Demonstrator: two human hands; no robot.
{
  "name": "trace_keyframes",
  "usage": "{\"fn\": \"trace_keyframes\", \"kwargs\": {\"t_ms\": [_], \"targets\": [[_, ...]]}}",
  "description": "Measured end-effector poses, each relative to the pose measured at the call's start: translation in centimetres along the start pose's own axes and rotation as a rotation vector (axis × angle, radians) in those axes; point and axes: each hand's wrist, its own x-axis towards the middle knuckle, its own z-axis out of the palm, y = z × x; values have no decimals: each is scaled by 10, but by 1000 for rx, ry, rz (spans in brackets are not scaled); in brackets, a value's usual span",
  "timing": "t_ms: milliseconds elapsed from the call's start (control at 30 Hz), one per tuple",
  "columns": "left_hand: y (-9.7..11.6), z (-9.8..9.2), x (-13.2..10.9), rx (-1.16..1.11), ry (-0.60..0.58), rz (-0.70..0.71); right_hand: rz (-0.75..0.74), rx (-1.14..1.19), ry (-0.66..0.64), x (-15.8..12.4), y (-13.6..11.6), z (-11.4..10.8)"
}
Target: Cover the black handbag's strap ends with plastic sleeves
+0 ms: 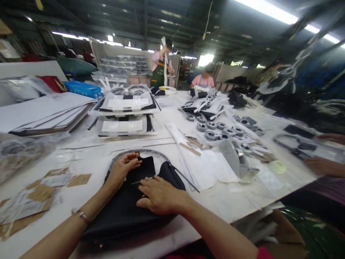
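A black bag (115, 212) lies on the white table in front of me, its wrapped handle (151, 152) curving behind it. My left hand (124, 167) pinches a small gold-coloured piece (137, 154) at the upper edge of a black flap (145, 166). Spread over the middle of the bag, my right hand (157, 194) presses down beside the flap, with its fingers partly bent. Small gold glints show under its fingers, too small to make out. A thin dark strap (185, 178) sticks out to the right of the bag.
Brown and white tags (43, 192) lie at the left. Stacked wrapped bags (122, 126) stand behind. Grey rolls (211, 135), white paper (205, 167) and a tape dispenser (233, 158) sit to the right. Another person's hands (326, 165) are at the right edge; two people are farther back.
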Motion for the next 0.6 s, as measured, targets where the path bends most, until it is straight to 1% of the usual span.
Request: {"fn": "trace_keyframes", "kwargs": {"t_ms": [133, 300, 433, 533, 600], "targets": [[2, 0, 0, 7, 12, 13, -6, -1, 96, -2, 0, 0], [3, -1, -2, 39, 4, 22, -36, -16, 146, 0, 3, 1], [1, 0, -1, 100, -39, 31, -34, -61, 187, 0, 2, -4], [-2, 0, 1, 174, -80, 14, -30, -93, 260, -10, -6, -13], [-3, 0, 0, 222, -95, -10, -60, -125, 278, -21, -15, -18]]}}
